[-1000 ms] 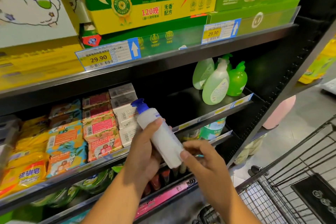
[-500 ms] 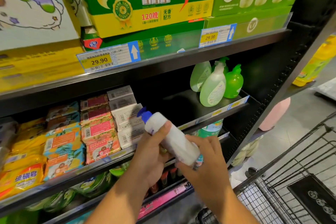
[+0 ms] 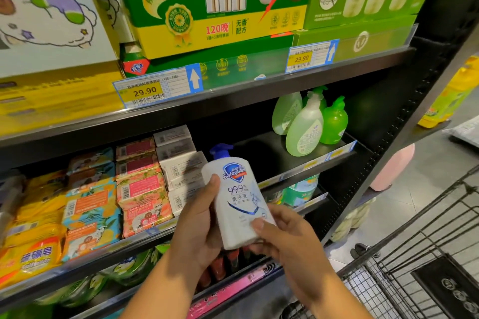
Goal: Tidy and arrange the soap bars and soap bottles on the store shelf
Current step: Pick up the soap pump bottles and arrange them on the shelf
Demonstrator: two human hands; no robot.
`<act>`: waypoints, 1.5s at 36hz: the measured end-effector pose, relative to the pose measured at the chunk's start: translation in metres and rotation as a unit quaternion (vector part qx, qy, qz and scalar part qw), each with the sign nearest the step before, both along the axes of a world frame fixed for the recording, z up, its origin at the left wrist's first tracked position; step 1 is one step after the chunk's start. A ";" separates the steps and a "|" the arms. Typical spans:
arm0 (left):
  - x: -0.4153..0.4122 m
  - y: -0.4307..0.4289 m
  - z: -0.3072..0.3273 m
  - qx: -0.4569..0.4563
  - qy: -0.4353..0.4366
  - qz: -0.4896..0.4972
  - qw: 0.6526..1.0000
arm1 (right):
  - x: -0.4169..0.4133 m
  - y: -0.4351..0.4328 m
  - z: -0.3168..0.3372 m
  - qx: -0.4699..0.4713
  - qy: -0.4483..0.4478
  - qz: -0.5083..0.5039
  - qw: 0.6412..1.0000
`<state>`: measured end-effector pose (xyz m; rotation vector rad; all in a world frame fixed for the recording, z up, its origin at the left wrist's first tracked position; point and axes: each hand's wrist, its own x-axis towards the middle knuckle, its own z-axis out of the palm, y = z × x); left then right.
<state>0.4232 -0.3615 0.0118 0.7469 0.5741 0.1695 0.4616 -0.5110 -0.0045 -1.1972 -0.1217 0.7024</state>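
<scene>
A white soap bottle (image 3: 239,197) with a blue pump top and a blue shield label is held in front of the middle shelf, its label facing me. My left hand (image 3: 199,225) grips its left side, thumb on the front. My right hand (image 3: 282,235) holds its lower right corner, thumb pressed on the front. Stacked soap bars (image 3: 140,189) in orange, pink and white wrappers fill the shelf's left half. Three green pump bottles (image 3: 308,124) stand at the shelf's right end. The dark shelf board (image 3: 261,153) shows between bars and green bottles.
Above, a shelf carries large green and yellow boxes (image 3: 220,8) and price tags (image 3: 155,88). Lower shelves hold more green bottles (image 3: 300,189) and packets. A wire shopping cart (image 3: 414,267) stands at the lower right on the grey floor.
The bottle has been turned in both hands from tilted with its plain side showing to nearly upright with the label facing me. The shelf contents have not moved.
</scene>
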 end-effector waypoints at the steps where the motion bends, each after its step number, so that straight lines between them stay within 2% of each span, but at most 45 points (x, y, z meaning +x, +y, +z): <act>1: 0.001 0.002 0.000 0.025 0.013 0.011 1.000 | 0.001 0.000 0.001 -0.009 -0.025 -0.030 0.999; 3: 0.002 0.005 0.001 0.072 0.042 0.009 0.996 | 0.003 -0.001 0.000 -0.068 -0.109 -0.083 0.988; 5: -0.001 0.001 0.002 0.100 0.062 -0.038 0.992 | 0.003 -0.003 -0.007 -0.171 -0.243 -0.107 0.949; 6: -0.002 -0.003 0.003 0.100 0.065 -0.064 0.991 | 0.004 -0.004 -0.011 -0.232 -0.344 -0.107 0.904; 7: -0.003 -0.007 0.004 0.094 0.067 -0.079 0.990 | 0.005 -0.004 -0.016 -0.280 -0.448 -0.097 0.844; 8: -0.004 -0.011 0.005 0.081 0.065 -0.083 0.991 | 0.006 -0.003 -0.021 -0.295 -0.534 -0.083 0.788; 9: -0.004 -0.013 0.006 0.061 0.063 -0.071 0.994 | 0.007 -0.002 -0.028 -0.287 -0.595 -0.072 0.747; 10: -0.004 -0.013 0.005 0.038 0.064 -0.050 0.996 | 0.007 -0.002 -0.032 -0.267 -0.630 -0.063 0.726; 11: -0.003 -0.011 0.003 0.023 0.065 -0.029 0.997 | 0.006 -0.003 -0.033 -0.245 -0.643 -0.050 0.724; 12: -0.002 -0.009 0.002 0.019 0.067 -0.009 0.998 | 0.006 -0.004 -0.032 -0.229 -0.636 -0.034 0.736; 15: -0.002 -0.002 0.000 0.044 0.051 0.009 0.998 | 0.007 -0.008 -0.023 -0.208 -0.506 0.022 0.837; 16: -0.003 -0.001 0.000 0.049 0.043 0.006 0.998 | 0.009 -0.009 -0.021 -0.215 -0.461 0.024 0.861; 18: -0.004 0.001 0.000 0.050 0.021 -0.009 0.998 | 0.013 -0.010 -0.016 -0.222 -0.388 0.018 0.895; 20: -0.007 0.000 0.001 0.057 -0.001 -0.024 0.998 | 0.016 -0.008 -0.009 -0.174 -0.305 0.028 0.936; 22: -0.009 -0.001 0.000 0.080 -0.018 -0.031 0.996 | 0.017 -0.007 -0.004 -0.122 -0.237 0.043 0.963; 25: -0.011 -0.003 -0.002 0.118 -0.042 -0.065 0.990 | 0.019 -0.006 0.000 -0.093 -0.212 0.049 0.972; 30: -0.013 0.002 -0.002 0.177 -0.081 -0.122 0.973 | 0.028 -0.014 0.000 -0.071 -0.220 0.079 0.970; 33: -0.013 0.009 0.000 0.255 -0.100 -0.136 0.952 | 0.034 -0.021 -0.004 -0.091 -0.263 0.069 0.958; 36: -0.014 0.016 0.002 0.362 -0.105 -0.140 0.916 | 0.040 -0.025 -0.006 -0.126 -0.343 0.040 0.930; 40: -0.013 0.018 -0.001 0.545 -0.122 -0.132 0.819 | 0.046 -0.026 -0.009 -0.145 -0.477 -0.015 0.867; 42: -0.011 0.019 -0.006 0.576 -0.130 -0.133 0.796 | 0.049 -0.027 -0.011 -0.137 -0.510 -0.028 0.849; 45: -0.010 0.020 -0.008 0.555 -0.146 -0.128 0.809 | 0.052 -0.031 -0.007 -0.157 -0.491 -0.011 0.857; 47: -0.010 0.020 -0.005 0.533 -0.162 -0.127 0.821 | 0.053 -0.034 -0.006 -0.141 -0.449 0.019 0.882; 50: -0.006 0.016 -0.001 0.453 -0.167 -0.118 0.867 | 0.050 -0.036 -0.004 -0.056 -0.325 0.070 0.942; 52: -0.003 0.009 0.003 0.393 -0.143 -0.112 0.901 | 0.048 -0.035 -0.001 -0.031 -0.257 0.078 0.963; 54: 0.002 0.003 0.005 0.382 -0.088 -0.114 0.913 | 0.047 -0.030 0.005 -0.037 -0.203 0.065 0.976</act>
